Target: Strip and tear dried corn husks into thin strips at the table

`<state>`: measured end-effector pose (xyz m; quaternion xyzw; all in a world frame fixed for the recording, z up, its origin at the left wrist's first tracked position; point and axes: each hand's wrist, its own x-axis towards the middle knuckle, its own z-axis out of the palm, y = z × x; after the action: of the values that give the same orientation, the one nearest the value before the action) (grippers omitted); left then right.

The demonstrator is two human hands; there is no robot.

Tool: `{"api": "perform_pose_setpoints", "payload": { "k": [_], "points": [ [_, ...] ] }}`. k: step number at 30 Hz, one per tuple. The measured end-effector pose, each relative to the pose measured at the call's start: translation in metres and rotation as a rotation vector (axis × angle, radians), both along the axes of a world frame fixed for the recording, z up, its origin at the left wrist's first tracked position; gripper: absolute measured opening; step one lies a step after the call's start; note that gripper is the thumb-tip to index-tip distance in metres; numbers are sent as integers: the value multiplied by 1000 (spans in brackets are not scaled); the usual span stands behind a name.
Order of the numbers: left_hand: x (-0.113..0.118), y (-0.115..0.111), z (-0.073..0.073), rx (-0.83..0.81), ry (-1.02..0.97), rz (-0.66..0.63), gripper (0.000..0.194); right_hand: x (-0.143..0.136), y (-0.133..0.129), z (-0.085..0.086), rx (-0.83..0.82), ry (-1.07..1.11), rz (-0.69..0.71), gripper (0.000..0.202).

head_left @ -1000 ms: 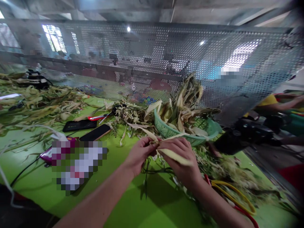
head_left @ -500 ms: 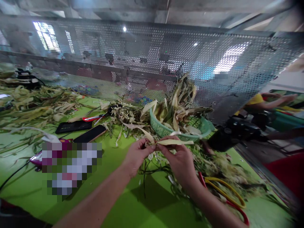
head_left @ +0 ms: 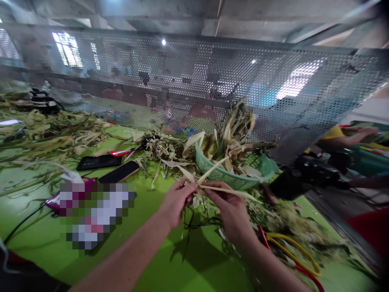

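Left hand [head_left: 178, 198] and right hand [head_left: 232, 207] meet above the counter [head_left: 142, 209], the thumb and fingertips of each pinching narrow, pale strips of corn husk at one spot. One strip [head_left: 212, 170] slants up and to the right, across the front of the green basket [head_left: 234, 181]; another strip [head_left: 231, 190] runs right, over the knuckles of the right hand. Both forearms reach in from the lower corners and converge, wrists a little bent, thumbs uppermost, the remaining fingers curled in beneath the pinch. What writing there may be on the pale oblong item [head_left: 105, 213] at the left is hidden by coarse square blurring, and a small yellowish mark on the purple and white power strip [head_left: 56, 200] is too tiny to read. Just beyond those, two dark phones lie flat, a black phone [head_left: 99, 162] and a brown-edged phone [head_left: 119, 172], with a red cutter [head_left: 121, 152] near them. Dried husks [head_left: 237, 132] heap up in the basket, and more husks [head_left: 57, 132] cover the far left of the counter. Beside the right forearm rest red and yellow loop handles [head_left: 296, 249]. Past the perforated screen [head_left: 170, 73], at the far right, shows another person's yellow sleeve [head_left: 332, 134].
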<state>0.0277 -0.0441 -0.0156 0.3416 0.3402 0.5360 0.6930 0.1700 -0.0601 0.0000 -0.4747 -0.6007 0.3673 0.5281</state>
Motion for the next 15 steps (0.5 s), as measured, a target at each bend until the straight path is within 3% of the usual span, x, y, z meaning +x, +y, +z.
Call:
{"api": "perform_pose_setpoints", "payload": {
  "k": [4, 9, 11, 15],
  "points": [
    [0, 1, -3, 90, 203, 61, 22, 5, -4, 8, 281, -373, -102, 12],
    [1, 1, -7, 257, 360, -13, 15, 6, -10, 18, 581, -673, -36, 15],
    [1, -2, -6, 321, 440, -46, 10, 7, -8, 19, 599, -707, -43, 17],
    [3, -9, 0, 407, 519, -94, 12, 11, -2, 15, 476, -614, -91, 8]
  ]
}}
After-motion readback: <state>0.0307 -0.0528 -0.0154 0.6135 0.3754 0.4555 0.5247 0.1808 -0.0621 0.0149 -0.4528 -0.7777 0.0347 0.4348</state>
